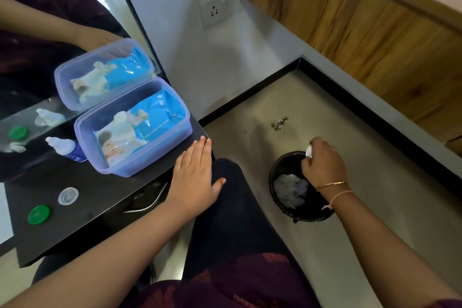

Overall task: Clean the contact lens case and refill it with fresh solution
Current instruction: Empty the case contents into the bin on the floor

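Start with the black table (75, 227) on your left. It carries the clear plastic box (82, 137) with a blue wipes pack (150, 120) in it, and the solution bottle (66, 149) lies on its side just beside the box, against the mirror. On the floor to your right stands the black bin (277, 170) with a crumpled tissue (291, 186) inside.

Your left hand (195, 175) lies flat on the table's near edge, fingers straight and together, holding nothing. Your right hand (323, 166) hangs over the bin's rim with its fingers curled tight round a small white piece, of which only an end shows above the knuckles. That is most likely the lens case (309, 151), though too little shows to be sure.

Its two lids are well apart from it on the table: the white cap (68, 196) and, nearer you, the green cap (38, 214).

Expect the case to be very light, stiff plastic, and slick if it is wet (a loose pinch could drop it straight into the bin). Hold it by the outer walls or the bridge between the wells, and keep your fingertips out of the cups. The caps should lift easily by their ribbed edges. The bottle is soft-sided, so hold it round the middle and squeeze gently.
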